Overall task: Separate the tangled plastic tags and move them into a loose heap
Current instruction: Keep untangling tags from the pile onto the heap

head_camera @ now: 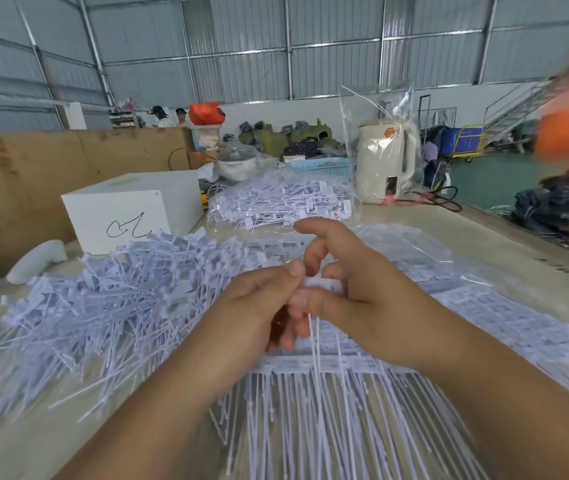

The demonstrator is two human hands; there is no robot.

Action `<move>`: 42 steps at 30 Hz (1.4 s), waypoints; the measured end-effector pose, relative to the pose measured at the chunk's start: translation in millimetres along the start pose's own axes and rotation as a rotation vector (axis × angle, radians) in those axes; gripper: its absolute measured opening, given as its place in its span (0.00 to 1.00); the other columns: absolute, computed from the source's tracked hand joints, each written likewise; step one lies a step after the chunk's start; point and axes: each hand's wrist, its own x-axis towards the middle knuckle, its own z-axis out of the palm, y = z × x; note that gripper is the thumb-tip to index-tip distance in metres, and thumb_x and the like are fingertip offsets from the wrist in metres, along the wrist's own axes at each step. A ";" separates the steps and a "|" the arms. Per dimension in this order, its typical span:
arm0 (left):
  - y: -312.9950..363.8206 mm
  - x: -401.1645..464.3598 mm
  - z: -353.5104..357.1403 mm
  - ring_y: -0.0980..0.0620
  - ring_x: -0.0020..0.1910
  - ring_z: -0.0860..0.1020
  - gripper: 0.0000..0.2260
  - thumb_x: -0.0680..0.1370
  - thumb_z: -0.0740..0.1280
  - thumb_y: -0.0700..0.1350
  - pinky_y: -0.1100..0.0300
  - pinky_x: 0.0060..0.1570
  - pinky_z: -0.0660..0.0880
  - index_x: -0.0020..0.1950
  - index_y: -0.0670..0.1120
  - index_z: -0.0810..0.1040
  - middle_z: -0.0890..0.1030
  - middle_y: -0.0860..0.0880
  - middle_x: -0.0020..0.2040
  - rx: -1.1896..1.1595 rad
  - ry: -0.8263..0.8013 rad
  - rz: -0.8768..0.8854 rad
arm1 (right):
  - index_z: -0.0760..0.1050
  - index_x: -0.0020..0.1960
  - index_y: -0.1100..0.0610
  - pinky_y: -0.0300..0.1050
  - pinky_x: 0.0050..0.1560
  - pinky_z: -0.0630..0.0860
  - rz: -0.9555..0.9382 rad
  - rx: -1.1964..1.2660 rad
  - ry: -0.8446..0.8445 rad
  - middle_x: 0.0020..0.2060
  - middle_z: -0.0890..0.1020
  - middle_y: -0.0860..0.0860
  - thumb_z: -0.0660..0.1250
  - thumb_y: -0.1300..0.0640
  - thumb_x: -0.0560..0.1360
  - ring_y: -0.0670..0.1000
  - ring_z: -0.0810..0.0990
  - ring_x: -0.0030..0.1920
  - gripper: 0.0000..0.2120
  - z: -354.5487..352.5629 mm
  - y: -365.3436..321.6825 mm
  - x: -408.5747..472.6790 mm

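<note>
Head view: left hand (259,303) and right hand (356,289) together pinch a small bunch of thin white plastic tags (314,327) above flat joined strips (328,410); a spiky loose heap (103,306) lies left, a clear bag (276,199) holds more.
</note>
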 end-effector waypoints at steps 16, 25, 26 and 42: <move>-1.8 0.9 -8.8 0.55 0.23 0.71 0.16 0.66 0.68 0.61 0.67 0.25 0.68 0.27 0.50 0.75 0.77 0.49 0.26 0.060 0.062 -0.025 | 0.69 0.33 0.53 0.38 0.27 0.59 0.155 -0.099 -0.127 0.23 0.65 0.44 0.69 0.51 0.77 0.45 0.62 0.25 0.17 -25.4 -5.0 -0.7; 3.2 4.9 -8.4 0.56 0.21 0.67 0.18 0.71 0.71 0.51 0.67 0.21 0.65 0.24 0.50 0.71 0.71 0.52 0.24 -0.406 0.278 0.044 | 0.69 0.36 0.56 0.34 0.24 0.63 0.061 -0.053 0.498 0.25 0.68 0.45 0.66 0.47 0.78 0.43 0.64 0.24 0.17 -0.7 -18.2 5.3; 4.5 4.7 -11.3 0.57 0.21 0.66 0.17 0.70 0.70 0.51 0.68 0.21 0.65 0.24 0.50 0.70 0.70 0.52 0.24 -0.484 0.293 0.037 | 0.69 0.37 0.59 0.34 0.25 0.64 0.041 -0.012 0.579 0.25 0.67 0.47 0.65 0.46 0.78 0.43 0.63 0.25 0.19 -7.2 -18.9 5.3; 3.6 2.9 -11.9 0.53 0.22 0.68 0.20 0.75 0.71 0.48 0.67 0.24 0.65 0.26 0.48 0.69 0.69 0.52 0.22 0.109 0.167 0.031 | 0.58 0.70 0.36 0.28 0.42 0.68 0.005 -0.160 -0.013 0.48 0.71 0.34 0.72 0.40 0.70 0.35 0.74 0.43 0.33 0.5 2.2 0.4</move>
